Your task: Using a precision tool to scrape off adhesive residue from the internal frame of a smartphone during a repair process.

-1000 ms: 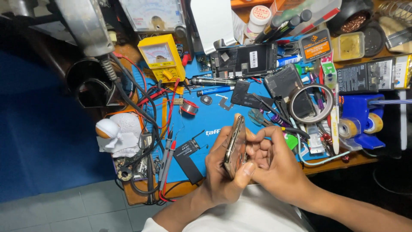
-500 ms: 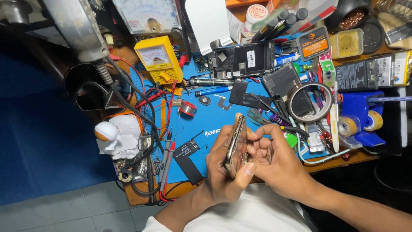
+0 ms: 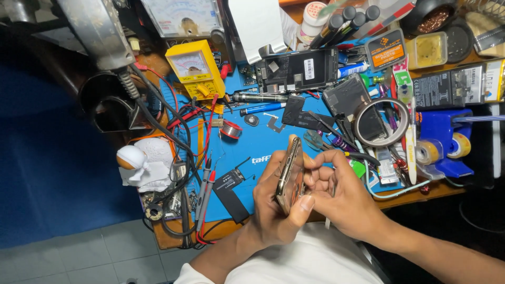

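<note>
- While both hands work at the near edge of the table (image 3: 415,195), the phone (image 3: 291,176) is held on edge above the blue mat (image 3: 247,142), its thin side turned up toward the camera.
- Left hand (image 3: 273,210): grip pressed around the phone, thumb across the near end, fingers wrapped behind the back.
- Right hand (image 3: 342,197): fingertips pinched against the right face of the phone near its middle; whether a small tool sits between them cannot be told.
- Change over the last second: very little. The phone has stayed at the same tilt and place over the mat, and both hands have kept their hold; only the view has shifted slightly. Judgement: the work on the phone's side is steady, fine handling, not a transfer.
- Surroundings, far of the hands: yellow multimeter (image 3: 195,71) at far left, an opened phone chassis (image 3: 297,70) in the far middle, a roll of clear tape (image 3: 382,122) to the right, a blue tape dispenser (image 3: 442,139) further right.
- Left of the hands: red and black test leads (image 3: 206,181) lie along the mat, and a white astronaut figurine (image 3: 141,167) stands at the left table edge.
- None of these touches the phone.
</note>
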